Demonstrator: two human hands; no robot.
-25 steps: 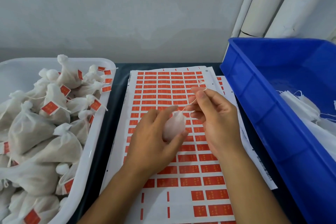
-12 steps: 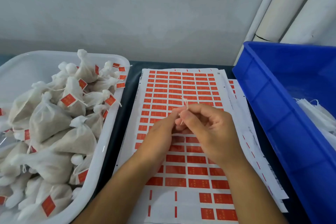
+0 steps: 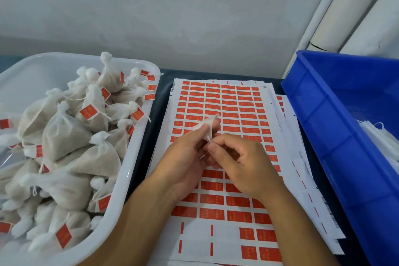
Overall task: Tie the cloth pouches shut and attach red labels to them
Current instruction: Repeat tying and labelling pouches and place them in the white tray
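— Since half a second ago the pouch [image 3: 206,124] is showing again: it is poking up above your left hand [image 3: 187,158], where before both hands were bunched together and hiding it.

— And where am I holding it now?

— Over the label sheet [image 3: 226,205], about mid-sheet. Your left hand is gripping the pouch between thumb and fingers, and your right hand [image 3: 241,158], just right of it, is pinching the string [image 3: 208,138] that is hanging from the pouch.

— What is likely going wrong from here?

— You are working with very little string, so the pinch may be slipping before the knot is closing, leaving the neck loose. Pulling sideways may also be tugging the pouch out of your left hand onto the sheet.

— Anything about the labels?

— The nearest rows under your wrists are carrying full labels, and your forearms are hovering close; dragging across them may be lifting corners. The white tray [image 3: 138,157], left of the sheet, is piled high with finished pouches [image 3: 64,136], so a careless toss may be rolling one over its rim.
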